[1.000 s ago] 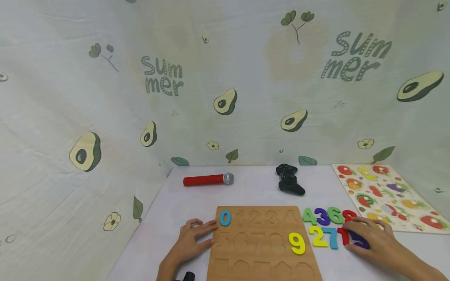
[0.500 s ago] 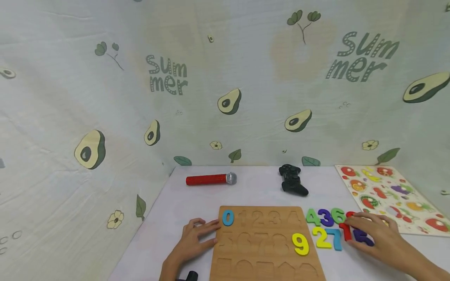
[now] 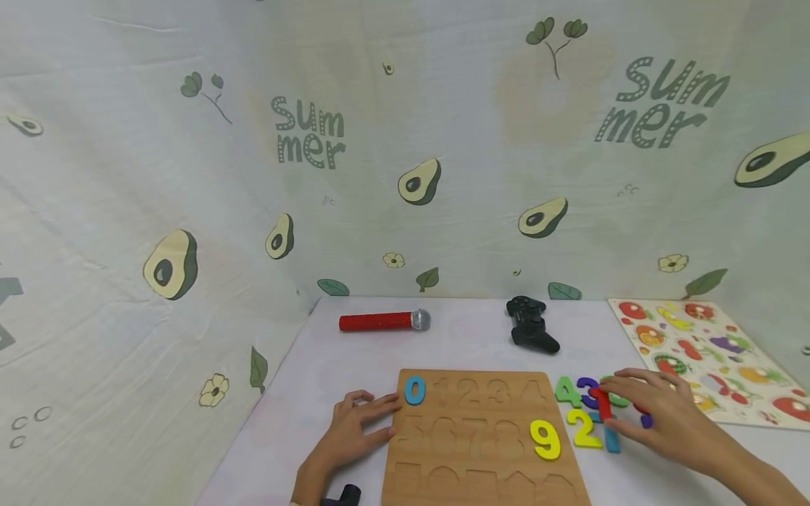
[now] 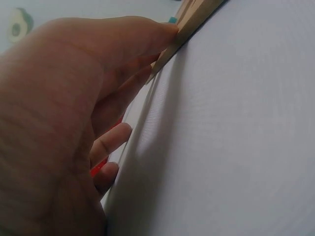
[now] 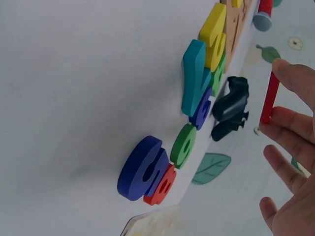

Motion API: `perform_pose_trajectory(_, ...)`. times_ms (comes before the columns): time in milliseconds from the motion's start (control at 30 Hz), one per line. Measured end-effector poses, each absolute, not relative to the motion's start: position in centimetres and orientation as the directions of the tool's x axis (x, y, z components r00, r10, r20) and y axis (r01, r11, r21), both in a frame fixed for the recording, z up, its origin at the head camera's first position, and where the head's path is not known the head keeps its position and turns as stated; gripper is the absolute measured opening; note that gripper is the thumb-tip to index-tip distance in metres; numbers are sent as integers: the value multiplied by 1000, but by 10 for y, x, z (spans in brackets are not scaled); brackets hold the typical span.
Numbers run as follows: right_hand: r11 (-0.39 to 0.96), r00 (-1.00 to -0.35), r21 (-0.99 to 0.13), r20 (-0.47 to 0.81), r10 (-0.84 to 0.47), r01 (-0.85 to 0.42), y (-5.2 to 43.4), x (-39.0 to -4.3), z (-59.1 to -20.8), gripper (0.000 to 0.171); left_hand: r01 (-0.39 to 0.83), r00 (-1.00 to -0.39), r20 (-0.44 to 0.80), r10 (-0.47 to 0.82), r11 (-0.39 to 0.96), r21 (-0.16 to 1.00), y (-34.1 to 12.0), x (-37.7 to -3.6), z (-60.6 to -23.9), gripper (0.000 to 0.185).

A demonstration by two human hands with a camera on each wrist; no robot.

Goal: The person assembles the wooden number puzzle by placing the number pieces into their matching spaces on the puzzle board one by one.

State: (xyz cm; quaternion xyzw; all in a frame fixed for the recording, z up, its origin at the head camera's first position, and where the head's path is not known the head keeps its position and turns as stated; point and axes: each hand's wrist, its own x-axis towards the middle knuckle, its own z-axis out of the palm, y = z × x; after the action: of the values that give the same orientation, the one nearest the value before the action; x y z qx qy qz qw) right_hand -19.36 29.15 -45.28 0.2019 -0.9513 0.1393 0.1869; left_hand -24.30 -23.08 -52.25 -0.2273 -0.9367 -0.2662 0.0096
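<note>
My right hand (image 3: 664, 414) pinches a red number 1 (image 3: 605, 406) between thumb and fingertips. In the right wrist view the red 1 (image 5: 269, 98) is held up off the table, above the loose numbers. Below it lie a yellow 2 (image 3: 588, 443), a blue 7 (image 3: 612, 441), a green 4 (image 3: 572, 398) and a purple 3 (image 3: 588, 403). A purple 5 (image 5: 135, 167), a red 8 and a green 6 lie partly hidden behind the hand in the head view. My left hand (image 3: 354, 432) touches the left edge of the wooden number board (image 3: 443, 450) with relaxed fingers.
On the board are a blue 0 (image 3: 408, 391) at top left and a yellow 9 (image 3: 554, 439) at right. Behind stand a red microphone (image 3: 376, 322) and a black game controller (image 3: 530, 325). A fruit-picture board (image 3: 721, 351) lies at far right.
The right hand has lifted the red 1 from among the loose numbers and moved it left, over the blue 7. The left hand stays at the board's edge. The head view has shifted slightly.
</note>
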Motion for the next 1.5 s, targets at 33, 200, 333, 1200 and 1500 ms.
perform_pose_trajectory(33, 878, -846, -187, 412, -338, -442, 290, -195, -451, 55, 432, -896, 140, 421, 754, 496, -231, -243, -523, 47)
perform_pose_trajectory(200, 875, -854, -190, 383, -352, -446, 280, -199, -445, 51, 448, -889, 164, 427, 742, 498, -231, -243, -523, 47)
perform_pose_trajectory(333, 870, -856, -200, 373, -357, -450, 271, -201, -442, 51, 459, -884, 178, 431, 738, 495, -231, -242, -524, 46)
perform_pose_trajectory(1200, 829, -816, -197, 397, -420, -523, 235, -219, -439, 49, 446, -889, 153, 432, 739, 504, -229, -243, -521, 46)
perform_pose_trajectory(1500, 808, -806, -213, 388, -447, -550, 218, -224, -436, 49, 424, -898, 126, 421, 758, 496, -229, -244, -519, 47)
